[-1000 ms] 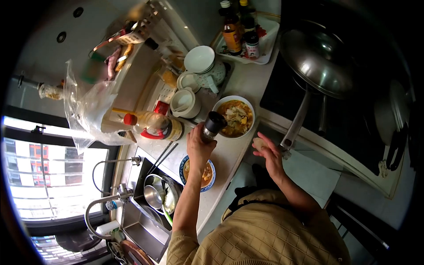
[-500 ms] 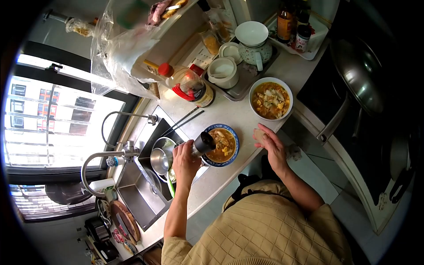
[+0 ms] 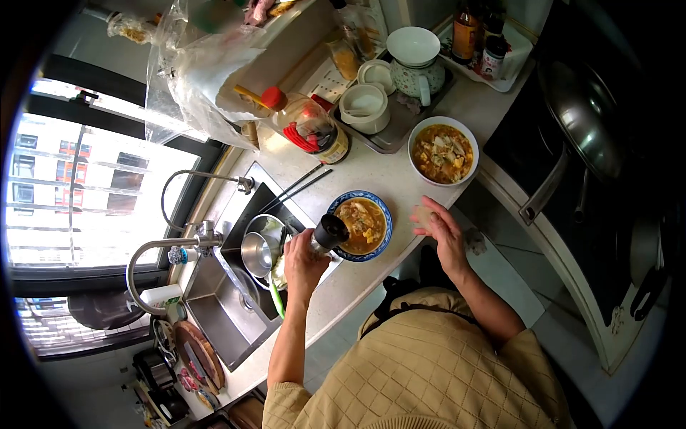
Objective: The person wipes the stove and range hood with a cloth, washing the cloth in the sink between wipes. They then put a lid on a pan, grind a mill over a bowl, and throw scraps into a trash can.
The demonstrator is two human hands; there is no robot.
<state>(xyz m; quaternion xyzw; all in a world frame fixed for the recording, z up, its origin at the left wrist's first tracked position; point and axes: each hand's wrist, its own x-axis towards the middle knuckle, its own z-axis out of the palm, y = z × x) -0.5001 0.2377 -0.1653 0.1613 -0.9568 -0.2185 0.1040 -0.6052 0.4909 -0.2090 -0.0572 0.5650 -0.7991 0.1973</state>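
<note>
My left hand (image 3: 304, 263) is wrapped round a clear grinder with a black top (image 3: 331, 232), tilted so that the top reaches over the left rim of a blue-patterned bowl (image 3: 361, 224) of soup. Beyond and to the right is a white bowl (image 3: 443, 151) of similar soup with egg and pale pieces. My right hand (image 3: 441, 227) hovers just off the counter edge, below the white bowl, fingers apart. A pale patch shows near its thumb; what that is I cannot make out.
The sink (image 3: 232, 314) lies left, with a metal pot (image 3: 259, 254) and black chopsticks (image 3: 296, 189). Behind stand a red-capped jar (image 3: 314, 132) and a tray (image 3: 389, 141) of crockery. The wok (image 3: 582, 118) is on the stove at right.
The view has shifted slightly, so the bowls appear a little higher and further right. My left hand still holds the tilted grinder by the blue-patterned bowl. My right hand remains beside the counter edge.
</note>
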